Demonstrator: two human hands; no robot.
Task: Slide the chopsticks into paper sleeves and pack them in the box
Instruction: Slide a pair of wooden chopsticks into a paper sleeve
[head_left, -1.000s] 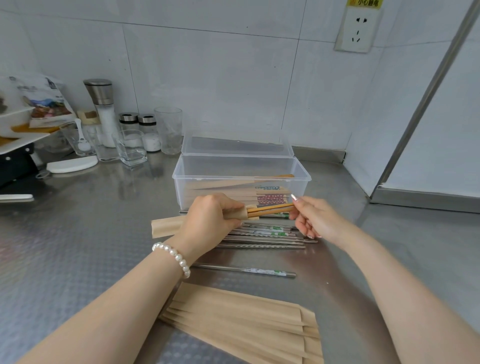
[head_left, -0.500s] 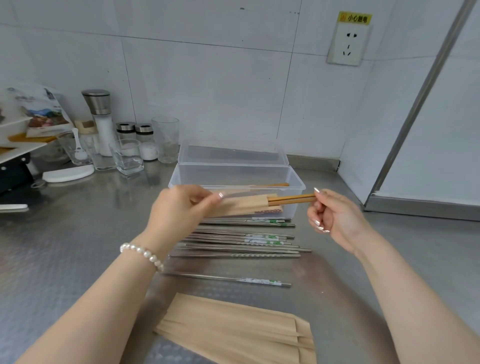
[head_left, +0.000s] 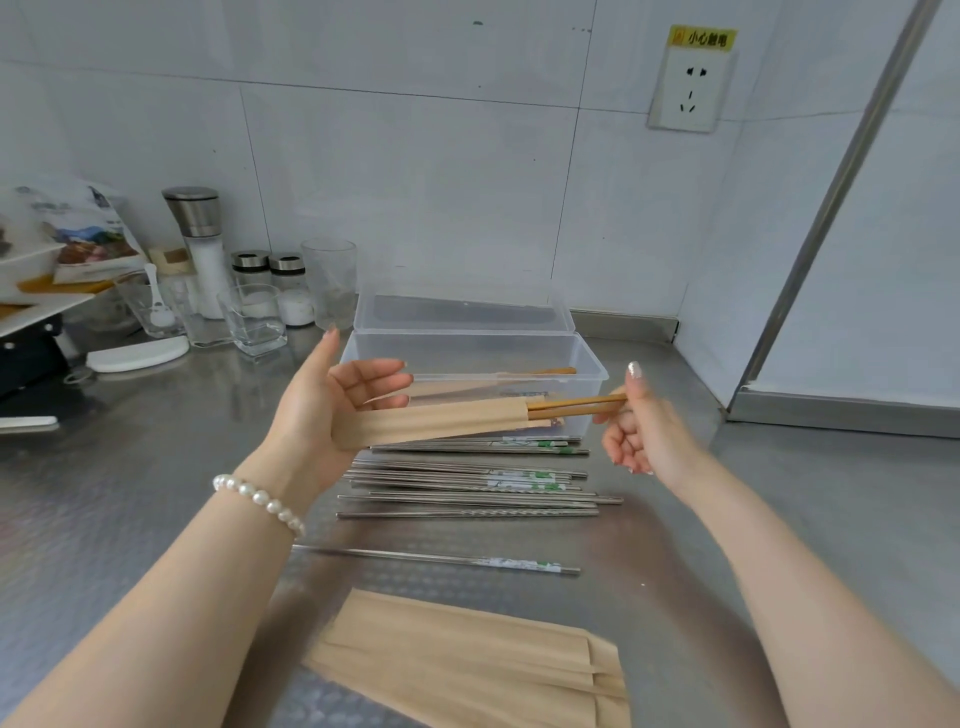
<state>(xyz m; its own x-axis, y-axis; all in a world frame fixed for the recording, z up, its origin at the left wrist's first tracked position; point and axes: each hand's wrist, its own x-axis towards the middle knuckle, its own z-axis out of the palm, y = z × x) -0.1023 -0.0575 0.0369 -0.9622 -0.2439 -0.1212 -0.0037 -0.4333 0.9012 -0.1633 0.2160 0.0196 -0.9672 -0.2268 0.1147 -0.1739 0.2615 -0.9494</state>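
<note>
Several empty paper sleeves (head_left: 467, 670) lie stacked at the near edge of the steel counter (head_left: 130, 519). Just beyond them 1 metal chopstick (head_left: 436, 558) lies alone, and farther back a loose row of metal chopsticks (head_left: 472, 483) runs left to right. Above that row both hands are raised. The left hand (head_left: 322, 410), with a pearl bracelet (head_left: 260, 501) at the wrist, is turned palm up with fingers only loosely bent, and a filled sleeve (head_left: 441, 421) rests across the palm and fingers. A pair of wooden chopsticks (head_left: 576, 406) sticks out of the sleeve's right end. The right hand (head_left: 644, 426) pinches their tips, forefinger raised, the other fingers curled. Behind the hands stands the clear plastic box (head_left: 587, 364), open, its lid (head_left: 467, 312) tipped back; at least 1 sleeved pair already lies inside. Farther left along the wall stand a grinder (head_left: 200, 244), 2 shakers (head_left: 270, 280) and drinking glasses (head_left: 327, 280). A wall socket (head_left: 688, 85) sits high on the tiles at the right.
</note>
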